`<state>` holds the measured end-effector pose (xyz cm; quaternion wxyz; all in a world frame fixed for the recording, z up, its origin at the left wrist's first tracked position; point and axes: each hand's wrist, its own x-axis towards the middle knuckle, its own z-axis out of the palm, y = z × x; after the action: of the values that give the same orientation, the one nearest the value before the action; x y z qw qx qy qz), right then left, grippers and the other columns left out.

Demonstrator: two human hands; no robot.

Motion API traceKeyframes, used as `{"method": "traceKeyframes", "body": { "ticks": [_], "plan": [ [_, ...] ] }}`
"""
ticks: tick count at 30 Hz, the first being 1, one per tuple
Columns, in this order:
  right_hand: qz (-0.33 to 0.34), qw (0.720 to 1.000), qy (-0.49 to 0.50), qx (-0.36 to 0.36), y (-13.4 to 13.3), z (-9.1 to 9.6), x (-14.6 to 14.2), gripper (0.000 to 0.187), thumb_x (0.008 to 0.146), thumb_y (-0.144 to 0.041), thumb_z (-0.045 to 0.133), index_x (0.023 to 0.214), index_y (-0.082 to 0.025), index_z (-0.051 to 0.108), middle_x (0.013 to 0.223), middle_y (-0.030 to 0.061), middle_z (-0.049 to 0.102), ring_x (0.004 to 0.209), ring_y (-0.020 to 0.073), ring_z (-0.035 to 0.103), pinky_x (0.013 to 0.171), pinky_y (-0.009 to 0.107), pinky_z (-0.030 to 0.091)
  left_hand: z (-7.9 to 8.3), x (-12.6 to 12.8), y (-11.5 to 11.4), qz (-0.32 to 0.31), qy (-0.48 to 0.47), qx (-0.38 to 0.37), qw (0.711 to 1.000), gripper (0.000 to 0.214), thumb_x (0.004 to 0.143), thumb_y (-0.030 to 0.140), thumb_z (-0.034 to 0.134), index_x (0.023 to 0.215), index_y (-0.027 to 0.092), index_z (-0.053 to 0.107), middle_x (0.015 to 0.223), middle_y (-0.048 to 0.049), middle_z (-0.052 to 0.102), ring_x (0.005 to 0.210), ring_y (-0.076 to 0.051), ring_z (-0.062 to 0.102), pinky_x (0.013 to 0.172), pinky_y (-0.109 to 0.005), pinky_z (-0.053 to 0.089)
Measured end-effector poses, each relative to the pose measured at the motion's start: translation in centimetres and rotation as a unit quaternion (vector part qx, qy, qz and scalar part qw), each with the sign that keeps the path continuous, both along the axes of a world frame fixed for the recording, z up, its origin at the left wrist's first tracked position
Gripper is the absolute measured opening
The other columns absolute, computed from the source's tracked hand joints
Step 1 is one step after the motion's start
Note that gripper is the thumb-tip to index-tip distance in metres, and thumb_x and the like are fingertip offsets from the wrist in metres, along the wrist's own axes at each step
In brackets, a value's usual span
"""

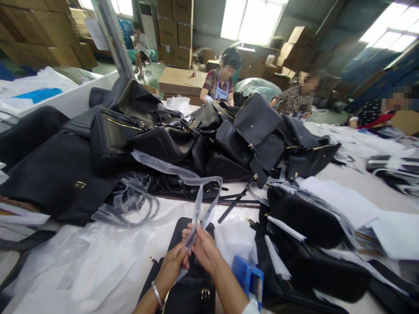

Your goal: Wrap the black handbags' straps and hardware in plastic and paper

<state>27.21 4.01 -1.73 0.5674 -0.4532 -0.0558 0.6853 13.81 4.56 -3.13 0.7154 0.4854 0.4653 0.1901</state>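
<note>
My left hand and my right hand meet above a black bag with a gold buckle on its front. Both are closed on a long strip of clear plastic film. From my fingers the strip loops up and away, and its far part lies over the piled bags. A lower piece of it hangs beneath my left hand. The bag lies flat on the table under my wrists, partly hidden by my forearms.
A heap of black bags spans the table's middle. White sheets and plastic lie at left. A blue tape dispenser-like holder stands at right, beside more black bags. Several people sit beyond, one in a plaid shirt.
</note>
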Motion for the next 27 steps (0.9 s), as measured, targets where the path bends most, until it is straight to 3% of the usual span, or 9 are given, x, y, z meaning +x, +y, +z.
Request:
{"method": "traceKeyframes", "body": {
  "ticks": [3, 7, 10, 13, 17, 20, 23, 25, 27],
  "plan": [
    [-0.040, 0.998, -0.034, 0.017, -0.3, 0.3, -1.5, 0.046, 0.079, -0.059, 0.062, 0.097, -0.017, 0.056, 0.078, 0.0039, 0.068, 0.052, 0.0118, 0.057, 0.044, 0.021, 0.041, -0.3, 0.1, -0.1, 0.021, -0.019, -0.040, 0.999, 0.044, 0.081, 0.061, 0.052, 0.080, 0.017, 0.055, 0.053, 0.0074, 0.042, 0.043, -0.010, 0.042, 0.047, -0.023, 0.036],
    [0.007, 0.981, -0.194, -0.009, -1.5, -0.2, -3.6, 0.045, 0.086, -0.062, 0.048, 0.095, -0.019, 0.059, 0.066, -0.0012, 0.061, 0.036, 0.0085, 0.043, 0.034, 0.021, 0.033, 0.0, 0.5, -0.5, 0.044, -0.012, -0.052, 0.998, 0.047, 0.079, 0.063, 0.055, 0.080, 0.017, 0.057, 0.051, 0.0067, 0.044, 0.042, -0.010, 0.042, 0.044, -0.022, 0.034],
    [0.031, 0.949, -0.314, 0.014, -2.4, -0.4, -4.3, 0.038, 0.089, -0.056, 0.045, 0.100, -0.023, 0.061, 0.081, 0.0013, 0.066, 0.061, 0.0151, 0.061, 0.057, 0.027, 0.050, 0.6, 0.9, -0.9, 0.070, 0.006, -0.056, 0.996, 0.049, 0.083, 0.062, 0.050, 0.095, 0.016, 0.061, 0.060, 0.0016, 0.058, 0.055, -0.016, 0.055, 0.052, -0.025, 0.043],
    [0.040, 0.927, -0.372, 0.031, -3.1, -0.1, -4.2, 0.034, 0.092, -0.051, 0.042, 0.100, -0.025, 0.063, 0.094, 0.0028, 0.067, 0.093, 0.0209, 0.063, 0.086, 0.034, 0.048, 0.9, 0.4, -0.9, 0.055, 0.016, -0.041, 0.997, 0.051, 0.085, 0.060, 0.048, 0.106, 0.017, 0.063, 0.083, -0.0052, 0.070, 0.080, -0.023, 0.063, 0.076, -0.033, 0.050],
    [0.063, 0.912, -0.402, 0.040, -4.4, 0.5, -3.5, 0.036, 0.094, -0.050, 0.039, 0.108, -0.026, 0.062, 0.104, 0.0053, 0.066, 0.102, 0.0231, 0.060, 0.093, 0.036, 0.045, 1.7, -1.6, 1.4, -0.048, 0.000, -0.009, 0.999, 0.039, 0.078, 0.053, 0.062, 0.087, 0.016, 0.067, 0.086, -0.0064, 0.070, 0.088, -0.026, 0.064, 0.091, -0.037, 0.047],
    [0.063, 0.890, -0.447, 0.060, -5.5, 0.0, -3.7, 0.037, 0.092, -0.051, 0.041, 0.111, -0.027, 0.061, 0.112, 0.0071, 0.064, 0.109, 0.0253, 0.057, 0.097, 0.037, 0.043, 3.2, -1.9, 3.7, -0.005, 0.006, -0.031, 1.000, 0.039, 0.079, 0.054, 0.061, 0.087, 0.016, 0.065, 0.087, -0.0070, 0.069, 0.090, -0.024, 0.064, 0.090, -0.037, 0.048],
    [0.103, 0.884, -0.451, 0.070, -6.3, -1.7, -4.7, 0.038, 0.087, -0.056, 0.046, 0.106, -0.029, 0.064, 0.098, 0.0063, 0.068, 0.090, 0.0260, 0.064, 0.083, 0.036, 0.050, 4.8, 0.2, 4.8, 0.063, -0.024, -0.075, 0.995, 0.045, 0.084, 0.055, 0.053, 0.108, 0.017, 0.058, 0.095, -0.0072, 0.068, 0.085, -0.019, 0.066, 0.083, -0.033, 0.051],
    [0.174, 0.900, -0.390, 0.086, -6.8, -2.7, -5.1, 0.039, 0.083, -0.060, 0.050, 0.104, -0.030, 0.066, 0.080, 0.0035, 0.069, 0.068, 0.0234, 0.064, 0.068, 0.034, 0.052, 5.2, 2.1, 4.3, 0.070, -0.028, -0.069, 0.995, 0.044, 0.082, 0.058, 0.053, 0.097, 0.016, 0.057, 0.081, -0.0041, 0.065, 0.065, -0.014, 0.063, 0.062, -0.025, 0.051],
    [0.225, 0.926, -0.281, 0.115, -7.1, -3.0, -4.8, 0.043, 0.074, -0.062, 0.062, 0.100, -0.029, 0.068, 0.072, 0.0017, 0.068, 0.062, 0.0226, 0.063, 0.063, 0.034, 0.052, 4.8, 3.4, 3.2, 0.066, -0.008, -0.048, 0.997, 0.048, 0.080, 0.063, 0.051, 0.087, 0.016, 0.056, 0.062, 0.0035, 0.053, 0.041, -0.008, 0.045, 0.039, -0.019, 0.033]
  ]
}}
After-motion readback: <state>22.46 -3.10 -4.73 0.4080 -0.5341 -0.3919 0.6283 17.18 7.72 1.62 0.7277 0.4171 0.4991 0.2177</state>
